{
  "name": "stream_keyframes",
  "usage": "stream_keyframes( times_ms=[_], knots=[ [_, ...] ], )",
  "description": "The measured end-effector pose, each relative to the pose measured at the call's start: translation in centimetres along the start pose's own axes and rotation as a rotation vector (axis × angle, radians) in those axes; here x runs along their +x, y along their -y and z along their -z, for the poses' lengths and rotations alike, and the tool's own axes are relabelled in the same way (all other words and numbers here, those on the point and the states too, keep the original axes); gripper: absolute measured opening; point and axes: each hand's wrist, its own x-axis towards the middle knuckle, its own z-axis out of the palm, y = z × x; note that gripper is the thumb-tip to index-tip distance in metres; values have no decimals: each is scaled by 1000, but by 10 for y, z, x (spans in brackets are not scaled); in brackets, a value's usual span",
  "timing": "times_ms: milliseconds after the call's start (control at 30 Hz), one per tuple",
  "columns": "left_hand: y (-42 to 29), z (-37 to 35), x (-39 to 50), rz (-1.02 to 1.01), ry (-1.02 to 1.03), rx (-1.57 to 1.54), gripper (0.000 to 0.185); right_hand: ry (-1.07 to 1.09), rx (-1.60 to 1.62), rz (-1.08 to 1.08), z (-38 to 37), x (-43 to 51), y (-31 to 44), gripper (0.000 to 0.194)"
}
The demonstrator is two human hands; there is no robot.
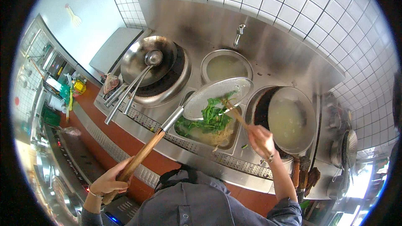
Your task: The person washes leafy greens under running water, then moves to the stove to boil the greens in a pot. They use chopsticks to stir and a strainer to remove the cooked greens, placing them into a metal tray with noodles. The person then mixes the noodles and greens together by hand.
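My left hand [114, 177] grips the wooden handle [144, 153] of a large wire-mesh strainer [201, 99]. The strainer is tilted over a rectangular steel pan [231, 150] set into the counter. With my right hand [262, 141] I hold wooden chopsticks [239, 117], their tips at the leafy greens on the mesh. Wet leafy greens [216, 116] hang from the strainer's edge down into the pan. More greens lie inside it beside pale, noodle-like strands [223, 135], some of which hang over the near rim.
To the left, a tilted steel wok [132, 56] holds ladles [154, 57]. Behind the strainer sits a round pot [204, 69] of cloudy liquid. A wok [290, 121] with similar liquid stands at right, beside brushes [303, 171]. A faucet [239, 34] projects from the steel backsplash.
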Motion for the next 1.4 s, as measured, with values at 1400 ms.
stream_keyframes(
  times_ms=[1400],
  knots=[
    [-6,-9,-10,-142,-88,-334,96,31,158,-256,23,44,17,13]
  ],
)
